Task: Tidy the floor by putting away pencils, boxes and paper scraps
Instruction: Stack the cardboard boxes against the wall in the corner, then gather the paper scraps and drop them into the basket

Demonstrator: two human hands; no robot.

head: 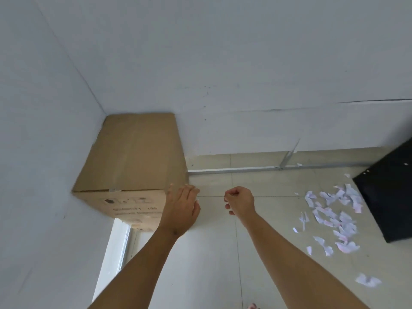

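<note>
A large brown cardboard box (133, 157) stands in the corner where two white walls meet, its top closed and printed text on its near face. My left hand (181, 208) is at the box's near right edge, fingers apart, holding nothing; I cannot tell whether it touches the box. Just right of it, my right hand (239, 200) hovers over the tiled floor with its fingers curled in, and nothing shows in it. Several torn white and pink paper scraps (334, 215) lie scattered on the floor at the right. No pencils are in view.
A black object (388, 197) stands at the right edge beside the scraps. A thin metal strip (245, 169) runs along the floor near the back wall. A white door or window frame (120, 241) shows low on the left wall. A foot (253, 306) peeks in at the bottom.
</note>
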